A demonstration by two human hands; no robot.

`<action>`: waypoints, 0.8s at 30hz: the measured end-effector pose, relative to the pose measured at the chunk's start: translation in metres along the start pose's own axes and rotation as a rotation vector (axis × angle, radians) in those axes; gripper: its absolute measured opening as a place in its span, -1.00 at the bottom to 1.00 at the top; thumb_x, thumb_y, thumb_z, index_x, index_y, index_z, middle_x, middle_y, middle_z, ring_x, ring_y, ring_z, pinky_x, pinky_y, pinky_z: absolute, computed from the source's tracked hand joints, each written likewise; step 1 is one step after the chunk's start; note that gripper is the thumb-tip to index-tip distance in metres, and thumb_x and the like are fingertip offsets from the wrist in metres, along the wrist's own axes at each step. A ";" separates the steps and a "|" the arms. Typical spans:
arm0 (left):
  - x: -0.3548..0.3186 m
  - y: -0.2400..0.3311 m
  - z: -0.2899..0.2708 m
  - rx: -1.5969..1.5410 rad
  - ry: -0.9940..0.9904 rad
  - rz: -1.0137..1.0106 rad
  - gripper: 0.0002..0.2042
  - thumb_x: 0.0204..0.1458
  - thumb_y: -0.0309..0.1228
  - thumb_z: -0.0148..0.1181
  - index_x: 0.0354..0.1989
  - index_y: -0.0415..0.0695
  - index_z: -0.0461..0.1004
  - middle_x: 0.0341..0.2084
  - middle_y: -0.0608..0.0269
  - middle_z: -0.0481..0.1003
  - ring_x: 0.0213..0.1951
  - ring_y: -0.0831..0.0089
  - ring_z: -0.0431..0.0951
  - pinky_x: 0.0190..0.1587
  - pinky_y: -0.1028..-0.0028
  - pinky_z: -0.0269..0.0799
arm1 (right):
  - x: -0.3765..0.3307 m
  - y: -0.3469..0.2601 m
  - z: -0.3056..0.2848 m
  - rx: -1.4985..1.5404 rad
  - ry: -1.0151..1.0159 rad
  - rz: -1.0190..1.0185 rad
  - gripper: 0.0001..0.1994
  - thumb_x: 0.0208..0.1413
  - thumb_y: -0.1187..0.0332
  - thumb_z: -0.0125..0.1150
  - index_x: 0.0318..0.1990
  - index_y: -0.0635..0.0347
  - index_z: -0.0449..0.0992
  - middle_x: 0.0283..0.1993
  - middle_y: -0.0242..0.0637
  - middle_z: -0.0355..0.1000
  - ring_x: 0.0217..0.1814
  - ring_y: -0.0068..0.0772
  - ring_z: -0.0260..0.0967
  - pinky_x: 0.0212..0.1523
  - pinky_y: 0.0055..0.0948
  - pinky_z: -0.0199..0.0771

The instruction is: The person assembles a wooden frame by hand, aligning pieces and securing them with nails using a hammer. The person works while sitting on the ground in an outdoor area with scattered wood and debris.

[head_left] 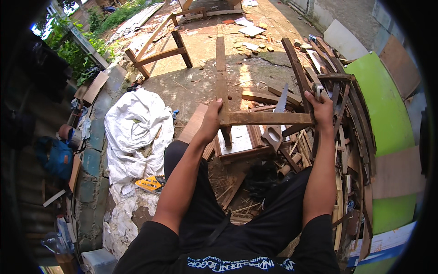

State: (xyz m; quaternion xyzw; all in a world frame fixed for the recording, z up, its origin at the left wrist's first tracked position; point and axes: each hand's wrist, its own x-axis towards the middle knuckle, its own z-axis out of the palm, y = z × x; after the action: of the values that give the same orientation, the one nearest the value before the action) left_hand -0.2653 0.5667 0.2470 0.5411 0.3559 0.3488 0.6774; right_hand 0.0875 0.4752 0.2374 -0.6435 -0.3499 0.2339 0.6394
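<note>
I hold a brown wooden frame in front of me, made of two long legs joined by a crossbar. My left hand is closed around its left leg near the joint. On the other side, my right hand grips the right leg above the crossbar. A small grey metal piece shows by the right fingers; its kind is unclear. Behind the crossbar a handsaw leans with its blade pointing up and its brown handle low. Under the frame lies a white-topped wooden piece.
Scrap wood is heaped along the right, beside green panels. A white sack lies at left, near a yellow-and-black tool. Another wooden frame stands farther off. Wood offcuts litter the sunlit ground.
</note>
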 end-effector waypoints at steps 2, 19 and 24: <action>0.003 -0.006 -0.008 0.061 0.002 0.026 -0.51 0.37 -0.05 -0.29 0.19 -0.13 0.38 -0.41 0.22 0.48 -0.49 0.44 0.48 -0.48 0.42 0.41 | 0.002 -0.001 0.003 -0.015 0.000 -0.004 -0.72 0.13 0.29 0.49 -0.15 0.33 0.67 -0.33 -0.48 0.54 -0.35 -0.73 0.38 -0.30 -0.61 0.38; -0.003 0.005 0.000 0.128 -0.013 -0.006 -0.51 0.39 -0.05 -0.34 0.18 -0.13 0.36 -0.39 0.20 0.47 -0.46 0.42 0.47 -0.43 0.39 0.44 | 0.009 -0.024 0.000 -0.170 0.020 -0.060 -0.66 0.10 0.26 0.51 -0.11 0.35 0.67 -0.30 -0.45 0.56 -0.28 -0.70 0.43 -0.20 -0.61 0.41; -0.006 0.007 0.003 0.084 0.001 -0.021 -0.50 0.39 0.03 -0.23 0.17 -0.13 0.38 -0.41 0.23 0.46 -0.47 0.43 0.47 -0.44 0.39 0.43 | 0.013 -0.013 0.001 -0.154 0.016 -0.039 -0.68 0.10 0.27 0.51 -0.12 0.34 0.67 -0.30 -0.43 0.58 -0.28 -0.69 0.44 -0.19 -0.60 0.44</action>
State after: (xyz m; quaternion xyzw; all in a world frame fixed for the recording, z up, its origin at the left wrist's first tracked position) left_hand -0.2659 0.5616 0.2551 0.5649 0.3762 0.3266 0.6578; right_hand 0.0935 0.4846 0.2524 -0.6856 -0.3744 0.1886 0.5952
